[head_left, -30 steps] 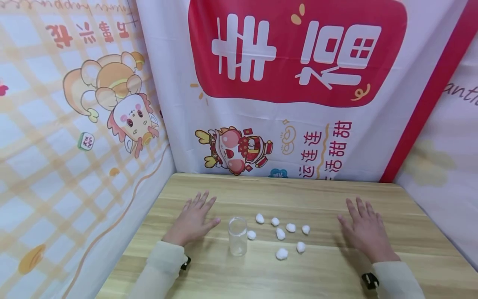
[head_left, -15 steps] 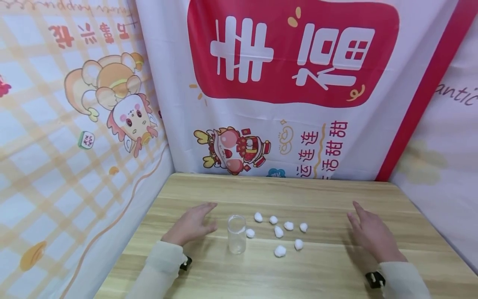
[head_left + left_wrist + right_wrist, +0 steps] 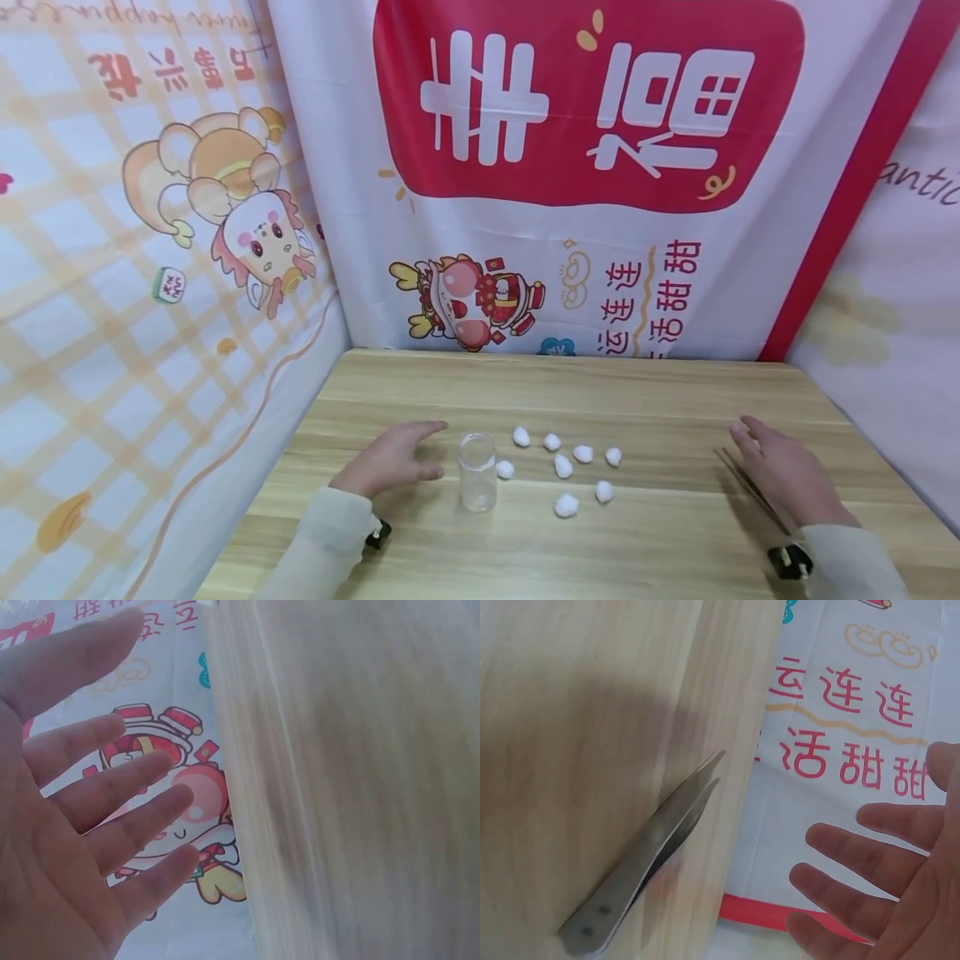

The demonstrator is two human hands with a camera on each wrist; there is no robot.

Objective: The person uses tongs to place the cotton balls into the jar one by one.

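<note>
A clear glass jar (image 3: 477,479) stands upright on the wooden table. To its right lie several small cotton balls (image 3: 563,467), one close beside the jar. My left hand (image 3: 395,458) hovers just left of the jar, fingers spread and holding nothing; the left wrist view shows its bare palm and fingers (image 3: 124,832). At the right, metal tweezers (image 3: 756,492) lie on the table beside my right hand (image 3: 791,475). In the right wrist view the tweezers (image 3: 645,859) rest apart from the fingers (image 3: 862,855), which are extended and hold nothing.
The wooden table (image 3: 570,387) meets a printed cloth backdrop (image 3: 600,225) along its far edge. A checked cloth (image 3: 180,333) closes off the left side, and another pale cloth (image 3: 892,333) hangs on the right.
My right hand has moved rightward and nearer to me, uncovering the tweezers on the table. The left hand has turned from palm down to more sideways. Jar and cotton balls stay put.
</note>
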